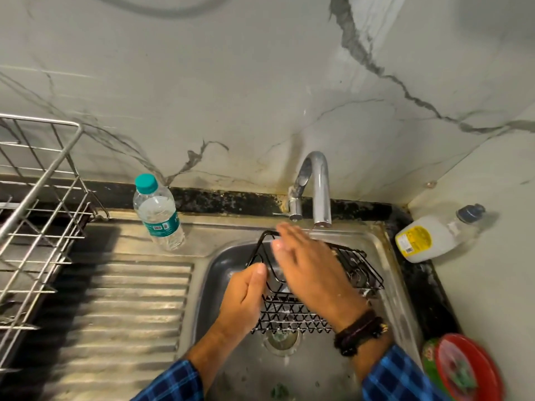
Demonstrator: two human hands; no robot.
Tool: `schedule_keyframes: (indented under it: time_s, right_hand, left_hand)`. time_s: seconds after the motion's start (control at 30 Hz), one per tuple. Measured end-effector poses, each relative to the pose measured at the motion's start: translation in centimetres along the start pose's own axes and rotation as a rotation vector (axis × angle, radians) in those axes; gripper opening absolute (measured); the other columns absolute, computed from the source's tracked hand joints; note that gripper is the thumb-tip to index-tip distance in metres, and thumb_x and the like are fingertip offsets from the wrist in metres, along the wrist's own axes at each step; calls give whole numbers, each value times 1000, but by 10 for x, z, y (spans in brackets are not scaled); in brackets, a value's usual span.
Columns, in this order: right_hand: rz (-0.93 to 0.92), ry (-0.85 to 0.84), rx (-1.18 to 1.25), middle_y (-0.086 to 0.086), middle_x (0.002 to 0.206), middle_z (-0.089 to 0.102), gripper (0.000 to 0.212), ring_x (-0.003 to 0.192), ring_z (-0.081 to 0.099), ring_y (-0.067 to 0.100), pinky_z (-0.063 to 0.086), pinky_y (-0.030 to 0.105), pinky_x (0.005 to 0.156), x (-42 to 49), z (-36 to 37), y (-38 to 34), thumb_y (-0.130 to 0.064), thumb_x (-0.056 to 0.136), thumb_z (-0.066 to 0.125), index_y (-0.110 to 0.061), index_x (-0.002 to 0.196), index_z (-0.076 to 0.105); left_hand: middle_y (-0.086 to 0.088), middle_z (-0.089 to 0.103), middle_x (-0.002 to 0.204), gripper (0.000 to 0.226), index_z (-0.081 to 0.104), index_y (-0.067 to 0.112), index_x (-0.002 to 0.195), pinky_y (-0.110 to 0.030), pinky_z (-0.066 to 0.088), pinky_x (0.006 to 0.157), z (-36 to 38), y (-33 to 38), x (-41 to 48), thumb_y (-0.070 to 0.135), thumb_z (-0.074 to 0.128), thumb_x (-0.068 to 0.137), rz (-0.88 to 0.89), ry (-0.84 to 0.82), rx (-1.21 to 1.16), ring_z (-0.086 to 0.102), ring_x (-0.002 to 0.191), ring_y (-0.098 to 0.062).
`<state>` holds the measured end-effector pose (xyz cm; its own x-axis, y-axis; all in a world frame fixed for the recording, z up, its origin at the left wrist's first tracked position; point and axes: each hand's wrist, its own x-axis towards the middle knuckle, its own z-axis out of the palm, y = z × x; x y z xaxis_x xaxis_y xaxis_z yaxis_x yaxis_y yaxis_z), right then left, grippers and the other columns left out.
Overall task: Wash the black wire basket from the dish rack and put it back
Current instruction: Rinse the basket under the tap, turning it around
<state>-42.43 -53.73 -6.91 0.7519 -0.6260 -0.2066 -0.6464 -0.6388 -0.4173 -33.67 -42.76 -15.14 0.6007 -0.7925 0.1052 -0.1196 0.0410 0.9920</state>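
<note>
The black wire basket (292, 312) is held over the steel sink (225, 261), below the chrome tap (318, 186). My left hand (246, 296) grips its left wire edge, thumb up against the frame. My right hand (309, 264) lies flat with straight fingers across the basket's top rim, blurred by motion and reaching toward the tap spout. A thin stream of water seems to fall from the spout beside the fingertips. The silver dish rack (37, 215) stands at the far left on the ribbed drainboard.
A clear water bottle with a teal cap (157, 215) stands on the sink's back ledge. A soap bottle with a yellow label (431, 235) lies on the right counter. A red-lidded tub (463, 369) sits at the lower right. The drain (282, 338) is under the basket.
</note>
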Motion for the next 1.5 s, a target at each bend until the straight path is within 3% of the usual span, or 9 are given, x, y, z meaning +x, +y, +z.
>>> schedule_keyframes:
  time_s: [0.1,0.3,0.4,0.73,1.0,1.1,1.2,1.3,1.5]
  right_hand:
    - [-79,-15,-56,-7,165,19,64,151,15,7,10,34,125,0,-5,-15,-56,102,14,-26,158,18]
    - [193,-86,-46,-7,166,7,76,152,3,11,4,49,124,0,-12,60,-71,90,0,-36,156,7]
    - [290,-27,16,-8,166,9,70,153,3,13,6,54,123,1,-6,64,-67,95,4,-36,157,10]
    - [-286,93,-242,-9,160,31,58,148,25,11,14,49,123,-6,24,-7,-54,103,12,-31,154,26]
    - [163,295,106,-4,152,42,72,142,35,16,28,60,115,-11,25,51,-71,95,11,-30,147,39]
    - [183,329,162,0,163,13,74,151,-6,35,9,66,119,-14,30,14,-69,91,14,-31,154,24]
    - [92,335,170,-2,166,-14,74,145,-35,29,-5,58,118,-20,34,-18,-65,91,21,-33,157,10]
    - [7,438,100,0,168,-2,73,151,-22,30,-4,59,121,-25,40,-33,-54,94,33,-21,157,18]
    - [-136,466,-224,5,160,32,61,151,23,21,11,58,121,-25,31,-10,-48,97,37,-18,150,36]
  left_hand:
    - [-4,48,56,47,53,16,66,-37,36,49,9,-11,2,39,34,102,-9,-5,-27,41,51,-18]
    - [-1,34,50,50,38,13,57,-26,24,46,-2,-7,4,39,35,100,19,61,-43,28,47,-11]
    - [-10,33,51,58,36,2,57,-40,21,45,-7,-7,4,41,35,100,31,75,-33,27,47,-28]
    - [4,65,72,42,71,28,77,-23,48,64,-10,-10,3,39,43,106,-121,231,-261,57,70,-11]
    - [-16,35,55,64,40,-5,64,-44,25,45,-17,-1,-1,49,37,98,-15,206,-64,30,50,-33]
    - [-21,41,57,67,49,-7,69,-48,29,45,-8,4,4,52,37,100,11,234,-91,36,52,-39]
    - [-16,50,58,56,58,8,74,-44,37,47,0,3,17,52,38,100,-7,239,-122,41,52,-35]
    - [10,45,54,38,50,35,60,-32,33,48,8,12,28,42,40,96,-2,169,-136,37,52,-9]
    - [7,52,60,39,55,27,65,-40,39,51,18,17,41,39,42,99,-16,34,-190,44,56,-11]
